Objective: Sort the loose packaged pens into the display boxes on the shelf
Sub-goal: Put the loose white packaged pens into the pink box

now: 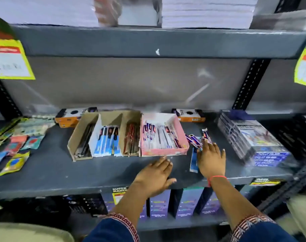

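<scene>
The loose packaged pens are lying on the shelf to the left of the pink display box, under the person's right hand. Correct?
Not quite. The head view shows the loose packaged pens lying to the right of the pink display box, not the left. The right hand does rest over them.

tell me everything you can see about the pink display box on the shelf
The pink display box is an open-topped tray that looks like cardboard, with a white inside and a low front wall. It sits flat on the grey shelf, its left side against the brown divided box. Packaged pens lie inside. Neither hand touches it.
</scene>
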{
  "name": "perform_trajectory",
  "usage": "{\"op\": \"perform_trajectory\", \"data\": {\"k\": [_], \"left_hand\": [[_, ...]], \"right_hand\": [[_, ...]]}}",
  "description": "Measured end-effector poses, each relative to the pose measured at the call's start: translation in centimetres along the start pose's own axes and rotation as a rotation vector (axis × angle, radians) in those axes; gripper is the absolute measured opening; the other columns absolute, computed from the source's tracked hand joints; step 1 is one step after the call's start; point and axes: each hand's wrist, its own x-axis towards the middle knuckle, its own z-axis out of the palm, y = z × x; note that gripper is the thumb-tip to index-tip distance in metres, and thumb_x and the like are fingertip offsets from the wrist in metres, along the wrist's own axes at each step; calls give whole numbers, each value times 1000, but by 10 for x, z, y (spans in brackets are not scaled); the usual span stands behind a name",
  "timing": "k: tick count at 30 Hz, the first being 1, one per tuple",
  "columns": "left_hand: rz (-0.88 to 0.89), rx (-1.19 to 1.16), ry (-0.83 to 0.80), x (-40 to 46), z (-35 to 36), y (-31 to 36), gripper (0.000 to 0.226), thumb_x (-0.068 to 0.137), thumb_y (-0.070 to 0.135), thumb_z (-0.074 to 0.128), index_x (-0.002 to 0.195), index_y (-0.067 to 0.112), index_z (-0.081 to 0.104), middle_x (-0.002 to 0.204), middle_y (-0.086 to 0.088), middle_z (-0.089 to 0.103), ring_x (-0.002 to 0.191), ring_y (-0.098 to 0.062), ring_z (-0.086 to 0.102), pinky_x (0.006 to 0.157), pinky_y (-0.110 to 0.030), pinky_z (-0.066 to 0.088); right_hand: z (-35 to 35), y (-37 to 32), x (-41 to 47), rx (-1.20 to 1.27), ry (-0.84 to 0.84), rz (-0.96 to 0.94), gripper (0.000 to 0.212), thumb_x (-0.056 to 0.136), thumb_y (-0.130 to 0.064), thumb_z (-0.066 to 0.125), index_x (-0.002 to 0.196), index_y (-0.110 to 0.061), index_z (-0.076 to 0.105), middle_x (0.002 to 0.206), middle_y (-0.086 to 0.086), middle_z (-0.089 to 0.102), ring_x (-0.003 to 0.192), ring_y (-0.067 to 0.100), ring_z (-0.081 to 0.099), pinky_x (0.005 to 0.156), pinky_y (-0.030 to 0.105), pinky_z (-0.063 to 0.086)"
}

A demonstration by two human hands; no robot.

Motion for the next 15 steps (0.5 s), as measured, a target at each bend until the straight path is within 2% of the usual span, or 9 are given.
{"op": "perform_trajectory", "data": {"k": [4,7,11,15], "left_hand": [[96,-31,51,6,12,-16,69,99,53,20,150,12,1,157,-6,-3,141,-18,-5,109,-27,-11],[134,-71,62,9,16,-20,72,97,56,22,150,14,-2,157,-4,-6,141,-16,-8,108,-25,-14],[119,-129,117,10,23,-25,77,92,64,19,150,16,2,157,0,-2,141,-13,-5,106,-20,-17],[119,-135,112,10,21,-25,92,79,75,0,151,17,3,157,0,-3,141,-14,-6,97,-16,-25]], "right_hand": [[-1,-5,12,-55,-16,120,39,95,-21,37,132,-11,48,135,13,53,129,33,42,110,46,28],[-4,-7,22,-64,-83,179,34,93,-17,41,124,-10,53,131,13,54,125,34,44,102,46,36],[-9,-10,35,-21,-130,243,36,90,-11,44,125,-11,52,131,13,51,127,34,41,102,47,36],[-15,-9,46,58,-159,298,37,87,-14,47,123,-12,57,128,14,56,125,34,45,102,46,36]]}}
